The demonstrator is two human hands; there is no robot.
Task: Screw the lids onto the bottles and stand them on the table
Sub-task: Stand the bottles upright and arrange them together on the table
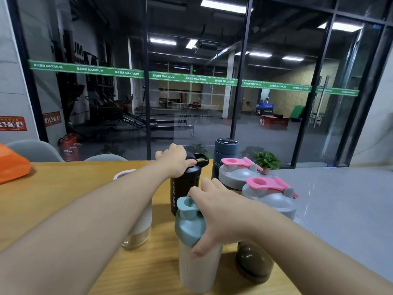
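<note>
A glass wall with a green band of lettering (pixel 191 78) closes off a dim gym hall, and in front of it a wooden worktop (pixel 63 192) carries a cluster of shaker bottles, all upright. The left hand (pixel 175 159) reaches far forward and is curled down over the lid of the black bottle (pixel 184 194), fingers wrapped round the cap, whose flip spout (pixel 201 159) stands open at the far side. The right hand (pixel 221 218) is nearer, fingers spread and clamped over the side of the teal lid (pixel 189 222) that sits on the pale bottle (pixel 197 269) closest to the camera. Beneath the left forearm stands a clear bottle (pixel 138 235) with a white lid, mostly hidden by the arm. To the right stand two bottles with grey domed lids and pink flip caps, the far one (pixel 236 173) just behind the near one (pixel 270 199); the near one's dark clear body shows below the right wrist. A dark blue bottle (pixel 225 154) stands behind them at the worktop's far edge. An orange bag (pixel 12 165) lies at the left edge, and a small potted plant (pixel 265 161) sits on the floor beyond.
</note>
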